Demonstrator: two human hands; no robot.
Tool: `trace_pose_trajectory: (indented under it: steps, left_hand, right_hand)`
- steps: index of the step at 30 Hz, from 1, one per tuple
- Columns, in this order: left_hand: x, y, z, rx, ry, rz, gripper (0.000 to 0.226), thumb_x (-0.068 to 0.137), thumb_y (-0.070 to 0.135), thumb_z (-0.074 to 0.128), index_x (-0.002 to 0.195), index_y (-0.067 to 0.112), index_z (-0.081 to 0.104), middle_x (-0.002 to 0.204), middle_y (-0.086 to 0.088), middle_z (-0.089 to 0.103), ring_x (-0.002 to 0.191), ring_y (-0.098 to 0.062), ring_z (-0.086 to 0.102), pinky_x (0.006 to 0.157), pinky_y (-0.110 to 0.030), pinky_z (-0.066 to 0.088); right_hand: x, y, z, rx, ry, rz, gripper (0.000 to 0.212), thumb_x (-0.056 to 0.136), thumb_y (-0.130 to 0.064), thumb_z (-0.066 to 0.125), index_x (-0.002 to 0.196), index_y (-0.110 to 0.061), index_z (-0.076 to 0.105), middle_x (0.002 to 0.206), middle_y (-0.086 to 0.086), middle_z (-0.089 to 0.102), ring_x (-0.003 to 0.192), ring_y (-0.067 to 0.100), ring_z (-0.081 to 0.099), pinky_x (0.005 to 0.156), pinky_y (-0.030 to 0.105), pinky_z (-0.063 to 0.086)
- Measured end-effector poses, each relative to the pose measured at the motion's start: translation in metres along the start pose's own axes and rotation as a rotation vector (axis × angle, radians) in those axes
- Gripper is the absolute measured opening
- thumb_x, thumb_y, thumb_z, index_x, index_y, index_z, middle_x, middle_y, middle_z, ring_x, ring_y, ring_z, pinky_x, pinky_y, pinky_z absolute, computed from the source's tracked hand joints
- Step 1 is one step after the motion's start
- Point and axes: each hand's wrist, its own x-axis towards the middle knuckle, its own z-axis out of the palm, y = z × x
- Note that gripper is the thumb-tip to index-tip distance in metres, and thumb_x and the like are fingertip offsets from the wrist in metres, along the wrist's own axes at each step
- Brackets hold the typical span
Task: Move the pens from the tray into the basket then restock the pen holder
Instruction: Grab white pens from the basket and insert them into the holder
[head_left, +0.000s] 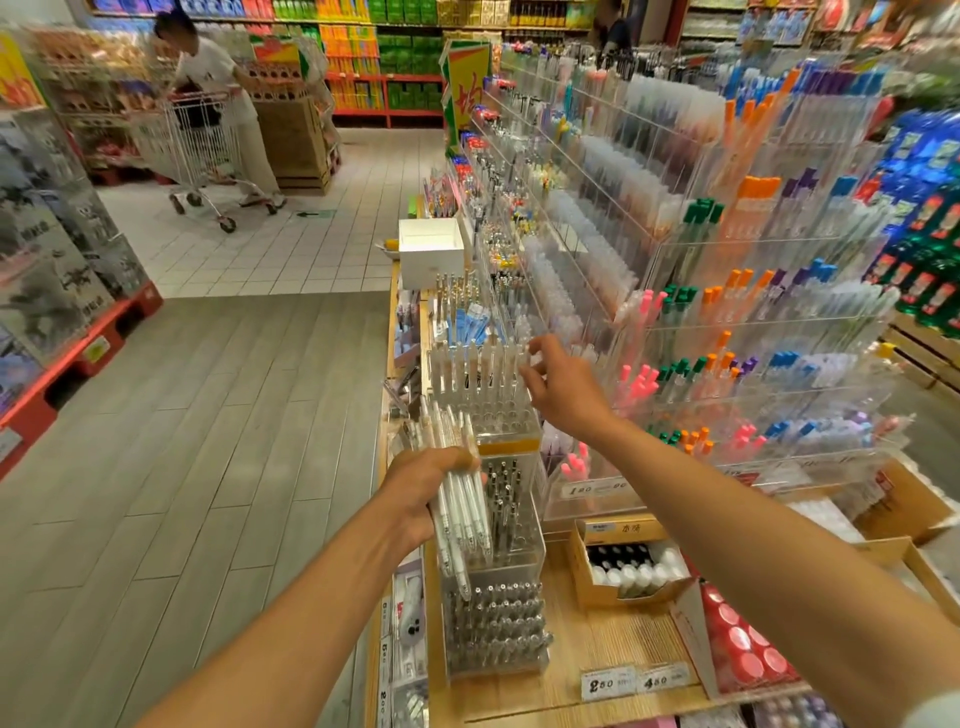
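Gripping: left hand (415, 493) clamped on pens (460, 499), slim white barrels
Reaching: right hand (563, 387), fingers spread, touching clear acrylic pen holder (480, 384)

A white box (430, 252) stands beyond a shopping trolley (200, 150).

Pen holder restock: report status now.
Left hand grips bundle of white pens. Right hand open, fingertips at clear pen holder. Nothing blocking.
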Motion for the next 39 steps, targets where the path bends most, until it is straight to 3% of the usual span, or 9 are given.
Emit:
trace_pose_trajectory:
  steps: [2,7,11,13,17,24,29,34,39]
  left_hand:
    - [-0.001,0.002,0.001,0.015,0.003,0.006,0.033,0.077,-0.007,0.068,0.110,-0.009,0.065,0.097,-0.024,0.072,0.083,-0.034,0.070,0.082,-0.047,0.059]
    - [0.000,0.006,0.004,0.023,-0.012,0.019,0.028,0.078,-0.007,0.069,0.106,-0.010,0.067,0.094,-0.024,0.067,0.081,-0.033,0.066,0.089,-0.052,0.055]
    - [-0.001,0.010,0.008,0.039,-0.025,0.035,0.018,0.078,-0.006,0.070,0.095,-0.008,0.068,0.083,-0.020,0.071,0.067,-0.028,0.067,0.068,-0.038,0.059]
    - [-0.001,0.011,0.011,0.058,-0.026,0.042,0.016,0.077,-0.004,0.072,0.093,-0.006,0.068,0.073,-0.016,0.069,0.056,-0.023,0.065,0.056,-0.029,0.054]
    - [-0.002,0.012,0.017,0.082,-0.052,0.059,0.015,0.078,-0.004,0.069,0.093,-0.006,0.069,0.074,-0.018,0.067,0.057,-0.026,0.066,0.057,-0.031,0.056]
    - [-0.005,0.013,0.019,0.088,-0.046,0.117,0.024,0.077,-0.009,0.069,0.101,-0.010,0.068,0.080,-0.026,0.071,0.062,-0.029,0.070,0.056,-0.034,0.059]
    - [-0.006,0.013,0.016,0.017,-0.049,0.064,0.010,0.080,-0.006,0.069,0.089,-0.009,0.070,0.065,-0.017,0.067,0.052,-0.024,0.066,0.050,-0.030,0.056]
    - [0.000,0.014,0.004,-0.034,-0.039,0.061,0.016,0.081,-0.008,0.065,0.096,-0.012,0.067,0.069,-0.018,0.067,0.055,-0.023,0.066,0.056,-0.032,0.058]
    - [0.002,0.011,0.000,-0.053,-0.052,0.040,0.014,0.081,-0.007,0.068,0.094,-0.009,0.067,0.070,-0.019,0.067,0.056,-0.024,0.065,0.056,-0.032,0.058]
  right_hand:
    - [0.001,0.002,-0.001,0.013,-0.017,0.025,0.015,0.099,-0.029,0.051,0.108,-0.017,0.047,0.077,0.006,0.068,0.066,0.022,0.064,0.064,0.042,0.055]
    - [-0.003,0.012,-0.008,-0.100,-0.166,0.167,0.017,0.094,-0.032,0.061,0.092,-0.017,0.055,0.083,0.001,0.065,0.072,0.016,0.064,0.070,0.037,0.055]
    - [-0.019,0.005,-0.015,0.177,-0.357,0.171,0.012,0.092,-0.022,0.065,0.087,-0.011,0.064,0.081,0.005,0.071,0.055,0.004,0.063,0.051,0.019,0.049]
    - [-0.027,-0.007,-0.017,0.369,-0.420,0.163,0.014,0.093,-0.024,0.063,0.091,-0.010,0.065,0.081,0.003,0.072,0.057,0.006,0.062,0.052,0.018,0.048]
    - [-0.035,-0.026,-0.016,0.498,-0.486,0.151,0.021,0.094,-0.028,0.063,0.097,-0.007,0.066,0.081,0.002,0.072,0.062,0.011,0.061,0.055,0.022,0.049]
    - [-0.043,-0.037,-0.007,0.453,-0.377,0.178,0.019,0.088,-0.027,0.070,0.086,-0.008,0.066,0.066,0.005,0.070,0.054,0.010,0.063,0.048,0.019,0.047]
    - [-0.037,-0.046,-0.026,0.441,-0.372,0.209,0.011,0.095,-0.009,0.057,0.087,-0.004,0.061,0.075,0.010,0.067,0.061,0.013,0.064,0.060,0.024,0.053]
    - [-0.014,-0.048,-0.061,0.467,-0.096,0.102,0.005,0.097,-0.010,0.053,0.095,-0.010,0.058,0.085,0.007,0.063,0.070,0.015,0.062,0.059,0.019,0.052]
    - [0.015,-0.043,-0.066,0.153,0.074,-0.081,0.010,0.098,-0.021,0.055,0.104,-0.013,0.057,0.087,0.004,0.063,0.081,0.025,0.063,0.071,0.037,0.055]
